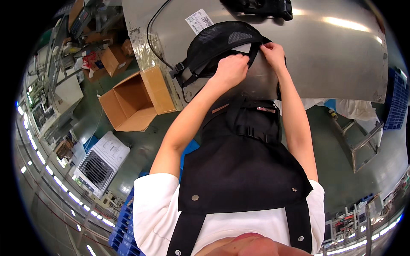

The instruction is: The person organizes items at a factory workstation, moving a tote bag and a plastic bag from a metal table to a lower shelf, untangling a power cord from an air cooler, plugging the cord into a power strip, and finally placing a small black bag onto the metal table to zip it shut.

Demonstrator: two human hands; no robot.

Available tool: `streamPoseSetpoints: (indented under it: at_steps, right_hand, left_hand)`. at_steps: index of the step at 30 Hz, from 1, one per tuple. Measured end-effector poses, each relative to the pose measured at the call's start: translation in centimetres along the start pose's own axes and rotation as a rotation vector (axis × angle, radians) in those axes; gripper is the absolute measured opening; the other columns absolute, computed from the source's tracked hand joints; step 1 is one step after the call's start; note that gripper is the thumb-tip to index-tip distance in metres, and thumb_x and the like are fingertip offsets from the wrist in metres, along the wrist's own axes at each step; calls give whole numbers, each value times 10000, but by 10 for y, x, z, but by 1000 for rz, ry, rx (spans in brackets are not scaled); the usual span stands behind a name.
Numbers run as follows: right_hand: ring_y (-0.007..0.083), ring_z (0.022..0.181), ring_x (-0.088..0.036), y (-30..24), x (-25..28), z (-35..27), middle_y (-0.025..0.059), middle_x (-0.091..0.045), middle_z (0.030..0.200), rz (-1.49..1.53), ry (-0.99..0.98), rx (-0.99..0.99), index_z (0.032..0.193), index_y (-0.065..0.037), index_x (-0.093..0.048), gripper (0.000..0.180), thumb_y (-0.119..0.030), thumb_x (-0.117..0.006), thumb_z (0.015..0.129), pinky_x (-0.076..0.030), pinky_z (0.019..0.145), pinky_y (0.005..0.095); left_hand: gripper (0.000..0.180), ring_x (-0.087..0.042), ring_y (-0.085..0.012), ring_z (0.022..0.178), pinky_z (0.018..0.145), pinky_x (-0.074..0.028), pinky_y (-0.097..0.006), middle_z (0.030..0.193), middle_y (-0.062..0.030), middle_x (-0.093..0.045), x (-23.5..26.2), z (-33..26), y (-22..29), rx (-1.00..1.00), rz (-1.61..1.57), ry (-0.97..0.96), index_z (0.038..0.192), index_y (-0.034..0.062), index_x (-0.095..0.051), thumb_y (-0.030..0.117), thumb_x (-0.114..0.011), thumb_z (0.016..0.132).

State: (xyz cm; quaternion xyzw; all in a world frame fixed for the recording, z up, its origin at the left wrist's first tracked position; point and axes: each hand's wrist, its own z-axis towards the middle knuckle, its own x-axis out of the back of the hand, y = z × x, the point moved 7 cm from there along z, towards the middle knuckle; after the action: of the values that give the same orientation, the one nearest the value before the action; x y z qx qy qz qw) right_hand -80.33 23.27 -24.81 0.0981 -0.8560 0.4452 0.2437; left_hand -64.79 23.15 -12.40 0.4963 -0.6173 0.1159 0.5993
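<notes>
A black mesh-panelled item (pixel 224 37) with webbing straps and a side-release buckle (pixel 178 68) lies on the metal table in front of me; I cannot tell its exact kind. My left hand (pixel 232 70) is closed at its near edge, fingers curled toward the inside. To the right, my right hand (pixel 273 53) pinches the item's right edge between thumb and fingers. A white patch (pixel 243 48) shows between the two hands. Behind the item, a white printed label (pixel 199 21) lies on the metal.
The metal table (pixel 324 55) carries another black item (pixel 260 7) at its far edge and a black cable (pixel 150 36) at left. An open cardboard box (pixel 132 102) adjoins its left corner. A metal stand (pixel 356 145) is on the floor at right; a slatted grey unit (pixel 97 168) stands left.
</notes>
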Motion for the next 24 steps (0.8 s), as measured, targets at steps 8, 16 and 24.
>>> streamPoseSetpoints:
  at_steps: [8, 16, 24]
  right_hand:
    - [291, 701, -613, -3, 15, -22, 139, -621, 681, -58, -67, 27, 703, -37, -621, 228, -261, -601, 661, -477, 677, 361]
    - [311, 685, -597, -12, 18, -31, 145, -608, 669, -161, -36, 142, 692, -35, -597, 182, -213, -585, 657, -472, 657, 380]
    - [332, 696, -593, -29, 15, -31, 160, -606, 684, -209, -124, 199, 683, -26, -589, 188, -212, -573, 656, -472, 656, 394]
  left_hand:
    - [1101, -284, -373, 1251, 945, -225, -620, 1305, -212, -345, 8, 24, -22, 188, 357, 172, 1302, -45, -256, 488, -777, 491]
    - [912, -533, -264, 956, 848, -374, -379, 1037, -147, -556, 6, 12, -36, 121, 272, 416, 1174, -45, -414, 401, -797, 477]
    - [881, -515, -248, 984, 874, -353, -396, 1051, -96, -559, 4, 8, -44, 191, 207, 569, 1180, 19, -443, 432, -797, 488]
